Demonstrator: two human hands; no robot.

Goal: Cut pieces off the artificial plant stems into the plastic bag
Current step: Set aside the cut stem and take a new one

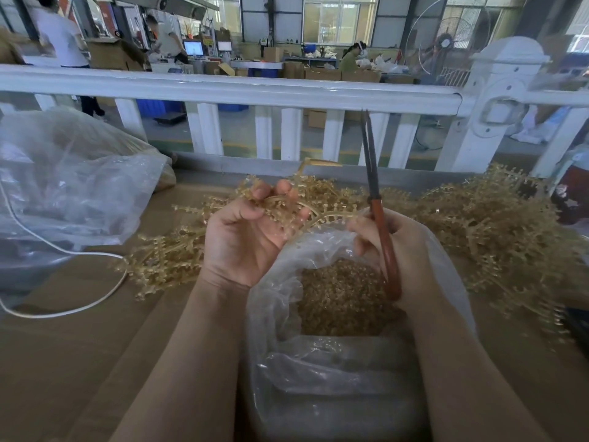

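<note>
Left hand (248, 231) grips a golden beaded plastic stem (322, 212); my right hand (401, 250) grasps red-handled scissors (379, 212) — blades nearly closed, pointing up. I'd snip just beyond the left grip — above the clear plastic bag (280, 301).

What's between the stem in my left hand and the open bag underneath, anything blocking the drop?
Nothing visible blocks it. The left hand holds the stem over the open mouth of the plastic bag, where cut pieces already lie. The right hand holds the scissors upright beside the stem, blades pointing up.
</note>
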